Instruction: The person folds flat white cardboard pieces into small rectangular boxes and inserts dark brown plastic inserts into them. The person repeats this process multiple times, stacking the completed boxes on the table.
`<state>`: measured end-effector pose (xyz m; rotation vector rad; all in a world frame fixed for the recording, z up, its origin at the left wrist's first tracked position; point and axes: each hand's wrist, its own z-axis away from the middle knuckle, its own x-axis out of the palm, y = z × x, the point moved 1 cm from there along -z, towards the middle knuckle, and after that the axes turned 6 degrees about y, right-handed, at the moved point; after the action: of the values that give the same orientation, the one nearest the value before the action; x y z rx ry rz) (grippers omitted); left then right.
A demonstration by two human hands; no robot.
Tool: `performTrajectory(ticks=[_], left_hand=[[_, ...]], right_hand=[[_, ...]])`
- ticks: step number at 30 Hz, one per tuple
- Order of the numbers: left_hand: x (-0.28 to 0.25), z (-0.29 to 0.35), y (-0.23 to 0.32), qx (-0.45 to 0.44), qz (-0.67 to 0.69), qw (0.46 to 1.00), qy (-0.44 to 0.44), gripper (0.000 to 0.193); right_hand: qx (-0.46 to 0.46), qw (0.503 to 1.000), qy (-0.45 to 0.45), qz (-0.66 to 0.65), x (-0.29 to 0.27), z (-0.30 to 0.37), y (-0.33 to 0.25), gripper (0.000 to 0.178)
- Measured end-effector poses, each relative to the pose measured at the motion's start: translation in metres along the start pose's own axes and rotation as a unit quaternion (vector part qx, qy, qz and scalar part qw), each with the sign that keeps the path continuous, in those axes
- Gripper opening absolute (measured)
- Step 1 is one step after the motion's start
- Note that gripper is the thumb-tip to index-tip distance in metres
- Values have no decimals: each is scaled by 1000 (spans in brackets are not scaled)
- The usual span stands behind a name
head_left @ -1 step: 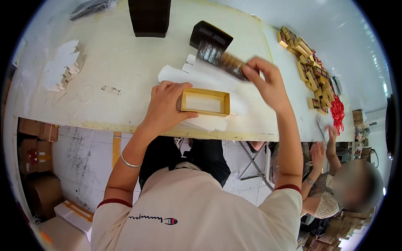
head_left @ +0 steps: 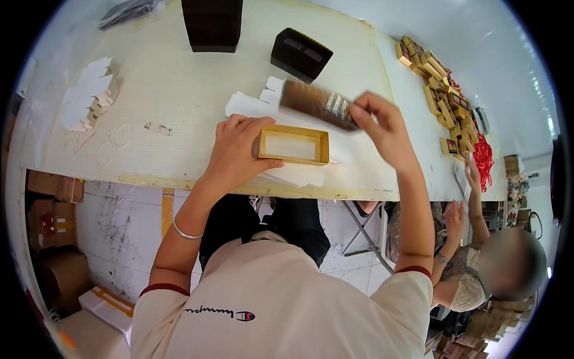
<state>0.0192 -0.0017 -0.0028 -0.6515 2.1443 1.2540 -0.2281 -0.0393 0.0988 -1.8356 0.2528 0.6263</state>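
Note:
My left hand [head_left: 237, 149] grips the left end of an open gold box [head_left: 323, 157], fingers behind it and thumb along its near side. The box rests on white cut card sheets [head_left: 244, 105], and its pale inside shows with nothing in it. Above and beyond the box, my right hand [head_left: 382, 127] pinches the right end of a thin, shiny brown plastic tray [head_left: 311, 103], blurred by motion and tilted down to the right. Just past it stands a stack of black plastic trays [head_left: 299, 55].
A taller dark stack [head_left: 213, 27] stands at the table's far side. White folded card pieces [head_left: 89, 96] lie at the left. Several gold boxes [head_left: 445, 105] and red ribbons [head_left: 483, 161] cover the right side, where another person's hands [head_left: 457, 218] are at work.
My right hand has moved slightly down and to the right, carrying the brown tray away from the black stack toward the gold box. My left hand stays on the box.

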Motion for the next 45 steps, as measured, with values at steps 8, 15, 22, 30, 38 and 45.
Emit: performTrajectory(ticks=[8, 15, 22, 30, 38, 45], left_hand=[[6, 0, 18, -26, 77, 997, 3, 72], [17, 2, 25, -45, 129, 990, -21, 74], [11, 1, 34, -19, 63, 997, -30, 79], [8, 0, 24, -14, 76, 996, -41, 55], [-2, -10, 15, 8, 68, 992, -108, 69], [-15, -12, 21, 15, -11, 988, -155, 82]], right_hand=[[176, 980, -60, 78, -12, 16, 23, 32], [330, 926, -179, 31, 21, 1, 28, 40], [357, 913, -169, 107, 6, 6, 40, 52], [199, 971, -135, -4, -8, 14, 26, 51], [-102, 982, -134, 90, 29, 56, 29, 33], [-160, 969, -167, 81, 26, 44, 28, 40]])
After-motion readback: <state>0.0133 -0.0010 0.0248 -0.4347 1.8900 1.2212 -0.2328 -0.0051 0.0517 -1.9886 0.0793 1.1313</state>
